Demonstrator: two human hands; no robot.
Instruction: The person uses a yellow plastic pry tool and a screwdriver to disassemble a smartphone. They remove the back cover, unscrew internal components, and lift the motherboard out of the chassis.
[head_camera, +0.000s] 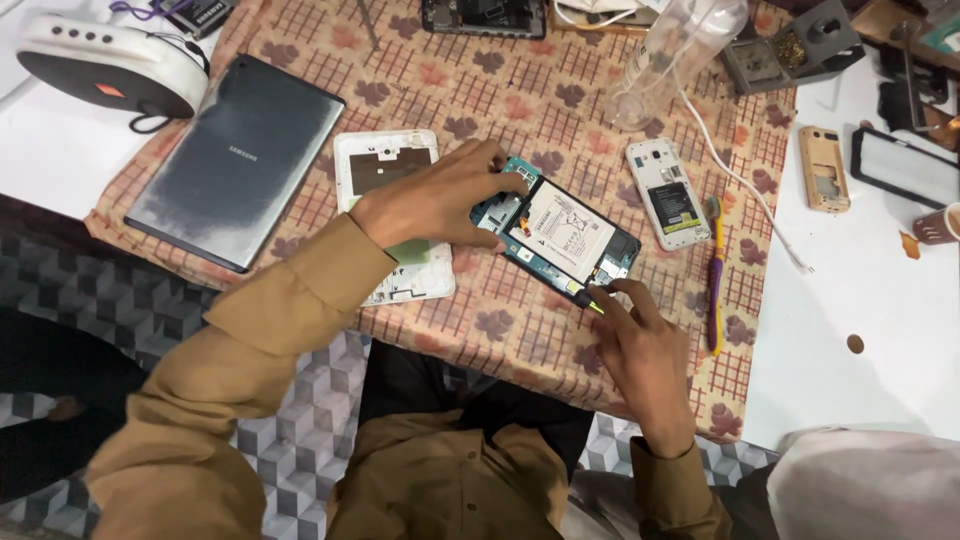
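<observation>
Head view. The opened phone lies diagonally near the middle of the patterned cloth, back cover removed, exposing a flat white battery framed by blue-green circuit board. The left hand presses down on the phone's upper-left end, fingers spread flat over the board, clamping it against the cloth rather than closing around it. The right hand meets the phone's lower-right corner, fingertips pinched on a small thin tool; its exact form is too small to tell.

The cloth is soft and woven, with a grid-and-leaf print; its front edge hangs over the bench just below the right wrist. Under the left forearm lies a white plastic tablet frame, rectangular with rounded corners. Left of it rests a grey tablet with a smooth matte back, near the cloth's left edge. Right of the phone, a smaller white phone lies open, and a yellow-and-purple toothbrush lies beside it. A clear plastic bottle stands at the far edge. Bare cloth remains between the phone and the front edge.
</observation>
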